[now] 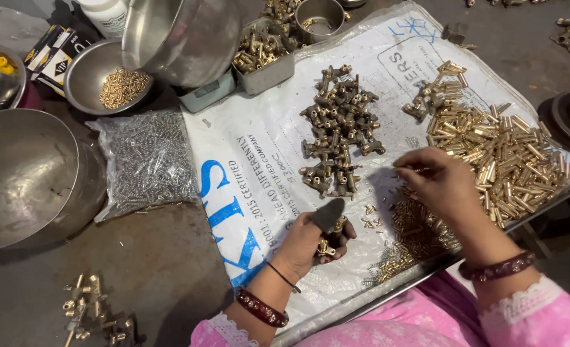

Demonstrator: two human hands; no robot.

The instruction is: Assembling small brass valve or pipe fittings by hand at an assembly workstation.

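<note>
Left hand (311,241) curled around brass fitting (325,247), steadied near body. Right hand (436,183) pinches small brass pin (406,169) fingertip-tight above pin heap (413,238). Farther: fitting pile (339,128), brass tubes (503,160) sorted on white sack (266,160).

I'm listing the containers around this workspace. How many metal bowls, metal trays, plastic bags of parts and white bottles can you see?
Metal bowls: 5, counting the tilted one, the cup-like one at the top and the one cut off at the left edge
Metal tray: 1
Plastic bag of small grey parts: 1
White bottle: 1
Total: 8
</note>
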